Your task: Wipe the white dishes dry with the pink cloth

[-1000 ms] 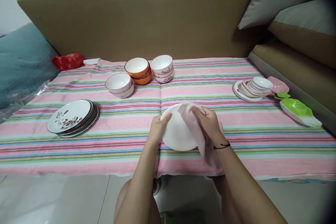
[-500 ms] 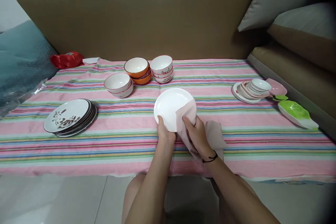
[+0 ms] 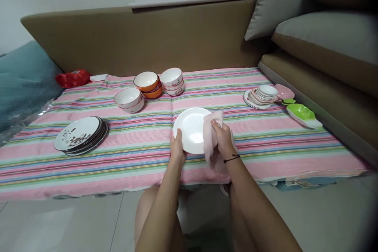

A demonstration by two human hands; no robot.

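A plain white plate [image 3: 190, 130] is held up in front of me over the striped cloth. My left hand [image 3: 177, 147] grips its lower left rim, thumb on top and fingers underneath. At the plate's right side, my right hand [image 3: 223, 138] is closed on a pale pink cloth [image 3: 209, 136], which folds over the right rim. The fingers under that cloth are hidden. A dark cord bracelet circles the right wrist.
Stacked flowered plates [image 3: 79, 136] lie at left. Bowls stand behind: white ones [image 3: 130, 100], orange ones [image 3: 147, 84] and more white ones [image 3: 173, 81]. Small dishes [image 3: 261, 96] and a green leaf-shaped dish [image 3: 302, 115] sit at right. A striped cloth [image 3: 141, 138] covers the seat.
The pink cloth has shifted from the plate's lower right front to its right rim, bunched higher with my right hand. My left hand has slid to the plate's left edge. The view has turned right.
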